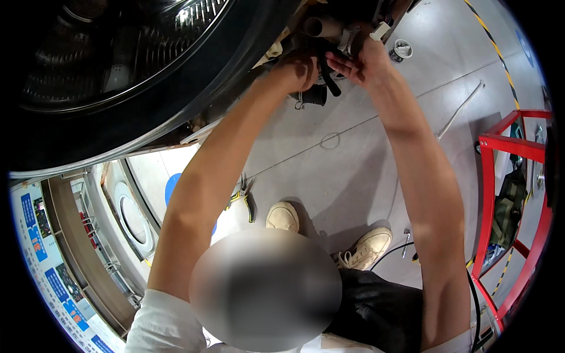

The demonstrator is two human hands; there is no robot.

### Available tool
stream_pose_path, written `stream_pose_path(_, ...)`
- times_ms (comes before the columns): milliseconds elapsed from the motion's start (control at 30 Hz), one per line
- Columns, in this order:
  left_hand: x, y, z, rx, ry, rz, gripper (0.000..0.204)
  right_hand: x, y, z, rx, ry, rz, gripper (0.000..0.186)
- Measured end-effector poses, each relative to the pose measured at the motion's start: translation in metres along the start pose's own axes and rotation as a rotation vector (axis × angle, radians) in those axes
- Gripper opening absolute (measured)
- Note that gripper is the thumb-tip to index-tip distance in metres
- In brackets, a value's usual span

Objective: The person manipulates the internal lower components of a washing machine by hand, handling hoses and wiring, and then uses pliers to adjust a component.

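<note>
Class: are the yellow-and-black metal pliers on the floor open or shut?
Open: the pliers lie with handles spread apart.

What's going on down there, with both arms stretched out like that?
Someone's bare left hand and right hand are in among the machine parts beside a large metal drum. A black hose-like piece shows between them; whether either hand grips it is hard to tell. Pliers lie on the floor near the shoes.
</note>
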State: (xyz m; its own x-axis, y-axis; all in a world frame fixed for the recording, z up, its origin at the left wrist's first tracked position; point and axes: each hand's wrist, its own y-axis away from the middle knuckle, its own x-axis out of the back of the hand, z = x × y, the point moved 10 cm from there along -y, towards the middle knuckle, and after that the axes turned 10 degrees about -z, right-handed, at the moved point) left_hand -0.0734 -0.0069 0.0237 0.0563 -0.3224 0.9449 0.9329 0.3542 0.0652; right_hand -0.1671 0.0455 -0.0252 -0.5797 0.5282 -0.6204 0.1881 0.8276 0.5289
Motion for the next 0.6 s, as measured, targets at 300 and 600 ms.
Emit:
stream_pose_path(300,-0.024,-0.083,-0.025,0.158,0.010,-0.154,0.016,-0.009,-0.001,0.005,0.005,-0.006,-0.081,0.053)
stream_pose_path(600,-0.034,-0.100,-0.034,0.200,0.029,-0.203,0.024,-0.012,-0.004,0.009,0.127,0.052,-0.171,0.065)
